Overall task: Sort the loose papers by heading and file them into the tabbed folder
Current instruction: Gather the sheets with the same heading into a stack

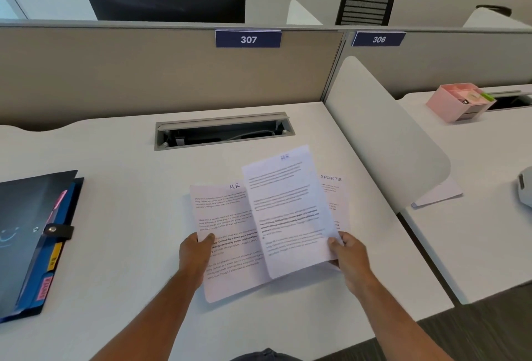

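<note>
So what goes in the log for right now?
left hand: holds HR sheet | right hand: lifts second HR sheet | folder: closed

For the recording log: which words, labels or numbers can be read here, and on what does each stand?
"307": blue sign on the partition.
"306": neighbouring blue sign.
"HR": handwritten atop left-hand sheet.
"HR": atop right-hand sheet.
"SPORTS": atop sheet underneath.
Printed paragraphs and folder tabs: too blurred.

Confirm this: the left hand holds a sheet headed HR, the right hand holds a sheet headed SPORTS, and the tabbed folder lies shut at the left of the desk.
One thing is wrong. In the head view the sheet in the right hand is headed HR, not SPORTS; the SPORTS sheet lies behind it. The left hand does hold an HR sheet, and the tabbed folder lies shut at the left.
</note>
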### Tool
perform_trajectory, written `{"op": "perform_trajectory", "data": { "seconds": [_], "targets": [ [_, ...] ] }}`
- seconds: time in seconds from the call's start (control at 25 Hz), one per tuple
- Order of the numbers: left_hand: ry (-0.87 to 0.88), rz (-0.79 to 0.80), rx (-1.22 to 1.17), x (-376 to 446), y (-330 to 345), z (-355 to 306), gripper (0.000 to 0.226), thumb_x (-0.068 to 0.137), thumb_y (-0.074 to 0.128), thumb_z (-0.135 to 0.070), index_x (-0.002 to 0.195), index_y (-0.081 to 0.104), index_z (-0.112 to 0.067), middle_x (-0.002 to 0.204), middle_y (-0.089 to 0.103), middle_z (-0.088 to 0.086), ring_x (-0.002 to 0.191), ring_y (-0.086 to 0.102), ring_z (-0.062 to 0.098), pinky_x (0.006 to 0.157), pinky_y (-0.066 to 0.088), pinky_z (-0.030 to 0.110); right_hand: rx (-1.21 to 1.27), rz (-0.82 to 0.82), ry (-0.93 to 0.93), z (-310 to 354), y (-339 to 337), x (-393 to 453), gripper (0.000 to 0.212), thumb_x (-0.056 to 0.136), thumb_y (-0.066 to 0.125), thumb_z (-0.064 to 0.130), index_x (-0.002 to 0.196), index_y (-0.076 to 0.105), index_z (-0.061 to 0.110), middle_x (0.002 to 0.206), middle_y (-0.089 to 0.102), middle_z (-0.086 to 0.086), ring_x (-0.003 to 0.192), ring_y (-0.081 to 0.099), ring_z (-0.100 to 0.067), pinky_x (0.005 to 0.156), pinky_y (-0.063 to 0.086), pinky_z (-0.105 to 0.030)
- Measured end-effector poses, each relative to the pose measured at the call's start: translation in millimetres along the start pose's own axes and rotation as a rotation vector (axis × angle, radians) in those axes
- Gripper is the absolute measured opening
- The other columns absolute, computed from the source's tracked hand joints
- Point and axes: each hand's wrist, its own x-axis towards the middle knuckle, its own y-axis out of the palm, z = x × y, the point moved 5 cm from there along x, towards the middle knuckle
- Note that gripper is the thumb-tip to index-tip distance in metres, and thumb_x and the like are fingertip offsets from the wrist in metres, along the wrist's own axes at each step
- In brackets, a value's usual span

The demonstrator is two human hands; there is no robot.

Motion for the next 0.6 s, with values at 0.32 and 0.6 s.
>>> {"op": "perform_trajectory", "data": {
  "seconds": [0.32, 0.6],
  "targets": [
    [-0.023, 0.023, -0.004, -4.8, 0.2, -1.6, 0.023, 0.103, 0.055, -0.034, 0.100, 0.068, -0.016, 0.094, 0.075, 0.003, 0.082, 0.073, 0.030, 0.069, 0.059, 0.040, -0.064, 0.206, 0.111, -15.6, 85.5, -37.4, 0.028, 0.092, 0.050, -0.004, 0.100, 0.072, 0.012, 0.102, 0.076, -0.008, 0.095, 0.072, -0.029, 0.080, 0.064, -0.050],
    [-0.011, 0.036, -0.046, -4.2, 0.2, -0.5, 0.021, 0.094, 0.071, -0.024, 0.111, 0.069, -0.012, 0.106, 0.076, 0.005, 0.087, 0.073, 0.027, 0.079, 0.061, 0.044, -0.217, 0.273, 0.045, -9.8, 108.6, -47.5, 0.023, 0.094, 0.051, 0.001, 0.100, 0.069, 0.015, 0.100, 0.073, 0.001, 0.089, 0.070, -0.018, 0.078, 0.065, -0.040]
  ]
}}
